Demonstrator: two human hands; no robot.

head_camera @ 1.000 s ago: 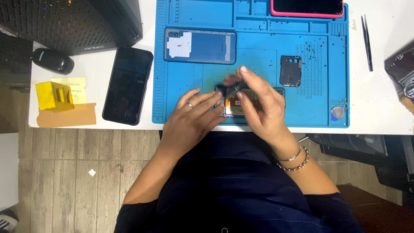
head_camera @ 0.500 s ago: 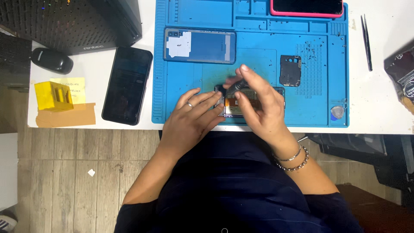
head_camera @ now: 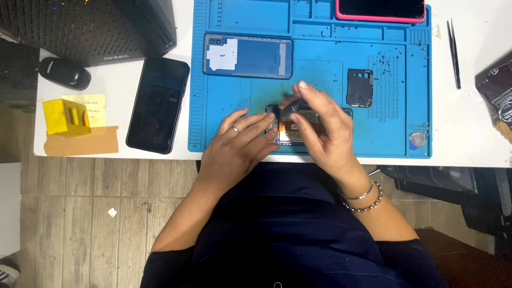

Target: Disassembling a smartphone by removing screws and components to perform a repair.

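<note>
While both hands work at the near edge of the blue mat point(head_camera: 224, 128), the opened phone point(head_camera: 298, 130) lies on that mat just in front of the person, mostly hidden under the fingers. The left hand point(head_camera: 237, 146) presses flat on the phone's left end, fingers together on it. The right hand point(head_camera: 322, 133) has its grip clamped on a small dark tool point(head_camera: 290, 105) whose tip meets the phone's upper part.

On the white surface point(head_camera: 122, 80), at the left, a yellow sticky note point(head_camera: 90, 106) lies under a yellow block point(head_camera: 65, 117), with a strip of brown tape point(head_camera: 82, 141) right at the near edge. A dark foil package point(head_camera: 496, 88) sits at the far right.

A black phone point(head_camera: 157, 104) lies between the note and the mat, a blue back cover point(head_camera: 248, 56) with a white patch lies farther up the mat, and a small black plate point(head_camera: 360, 88) lies to the right. Bare mat shows right of the hands, out to a small round part point(head_camera: 417, 140); tweezers point(head_camera: 454, 50) lie off the mat.
</note>
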